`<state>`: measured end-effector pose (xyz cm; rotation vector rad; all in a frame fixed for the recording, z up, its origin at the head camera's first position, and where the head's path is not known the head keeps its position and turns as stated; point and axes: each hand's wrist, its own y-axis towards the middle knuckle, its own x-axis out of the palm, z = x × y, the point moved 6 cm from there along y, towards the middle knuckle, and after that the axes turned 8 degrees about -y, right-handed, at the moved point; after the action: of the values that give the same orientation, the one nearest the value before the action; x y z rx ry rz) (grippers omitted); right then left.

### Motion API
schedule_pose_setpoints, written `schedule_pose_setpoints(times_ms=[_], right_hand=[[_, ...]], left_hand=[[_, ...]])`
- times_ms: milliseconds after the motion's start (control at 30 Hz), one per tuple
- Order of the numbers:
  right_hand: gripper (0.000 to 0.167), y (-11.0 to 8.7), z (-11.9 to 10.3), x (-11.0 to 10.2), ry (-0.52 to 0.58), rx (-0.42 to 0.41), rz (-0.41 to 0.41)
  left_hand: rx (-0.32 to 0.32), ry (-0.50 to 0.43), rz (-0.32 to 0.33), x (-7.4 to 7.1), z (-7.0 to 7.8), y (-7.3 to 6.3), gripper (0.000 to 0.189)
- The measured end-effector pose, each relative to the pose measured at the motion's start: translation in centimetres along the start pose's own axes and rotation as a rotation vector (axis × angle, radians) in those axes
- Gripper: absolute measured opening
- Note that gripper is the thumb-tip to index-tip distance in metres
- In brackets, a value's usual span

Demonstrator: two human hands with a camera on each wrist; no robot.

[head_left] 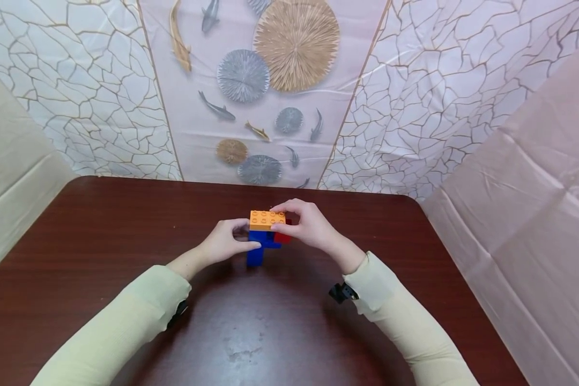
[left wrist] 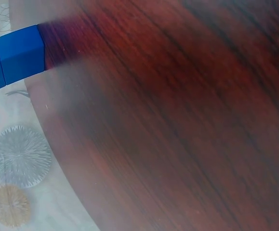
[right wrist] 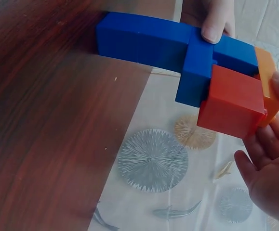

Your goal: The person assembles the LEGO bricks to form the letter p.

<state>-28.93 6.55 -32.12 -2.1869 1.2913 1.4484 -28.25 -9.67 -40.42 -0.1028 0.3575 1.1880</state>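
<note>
A small stack of building blocks stands on the table. Its column is made of blue blocks (head_left: 255, 255), also seen in the right wrist view as blue blocks (right wrist: 141, 42) with one jutting sideways. A red block (right wrist: 232, 102) sits on that jutting part, and an orange block (head_left: 260, 219) with round studs lies across the top. My left hand (head_left: 222, 241) grips the blue column from the left, thumb on the near side. From the right, my right hand (head_left: 313, 224) pinches the right end of the orange block between thumb and fingers, partly covering the red block.
The dark wood table (head_left: 140, 230) has rounded back corners. Behind it hangs a patterned cloth (head_left: 255, 123) with fish and round designs, and a plain cloth (head_left: 521, 214) runs along the right side. A black wrist device (head_left: 343, 292) sits under the right sleeve.
</note>
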Motion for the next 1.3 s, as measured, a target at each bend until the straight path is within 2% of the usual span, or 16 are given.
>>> schedule_pose_setpoints(times_ms=[267, 367, 467, 600, 700, 833, 967, 1100, 1300], right_hand=[[0.038, -0.7, 1.1, 1.1, 0.162, 0.061, -0.021], [0.041, -0.9, 1.5, 1.4, 0.180, 0.062, -0.029], [0.044, -1.0, 1.7, 1.5, 0.175, 0.053, -0.032], [0.046, -1.1, 1.8, 1.5, 0.178, 0.064, -0.043], [0.046, -1.2, 1.8, 1.6, 0.201, 0.089, -0.054], [0.043, -1.3, 1.8, 1.3, 0.213, 0.117, -0.035], [0.038, -1.3, 2.0, 1.0, 0.201, 0.141, 0.009], [0.037, -1.0, 2.7, 0.6, 0.240, 0.176, 0.051], [0.040, -0.3, 3.9, -0.1, 0.284, 0.245, 0.110]], left_hand=[[-0.033, -0.017, -0.005, 0.3, -0.6, -0.2, 0.050], [-0.031, -0.014, -0.022, 0.4, -0.6, -0.3, 0.051], [-0.010, 0.062, -0.066, 0.8, -0.9, -0.4, 0.051], [-0.019, 0.163, -0.123, 1.4, -1.8, -0.8, 0.045], [-0.049, 0.171, -0.123, 1.7, -2.5, -1.2, 0.040], [-0.051, 0.177, -0.107, 2.0, -3.1, -1.4, 0.039], [-0.059, 0.185, -0.110, 2.4, -2.9, -1.6, 0.042], [-0.056, 0.191, -0.119, 2.8, -2.4, -1.9, 0.049], [0.014, 0.161, -0.123, 3.3, -1.1, -2.0, 0.056]])
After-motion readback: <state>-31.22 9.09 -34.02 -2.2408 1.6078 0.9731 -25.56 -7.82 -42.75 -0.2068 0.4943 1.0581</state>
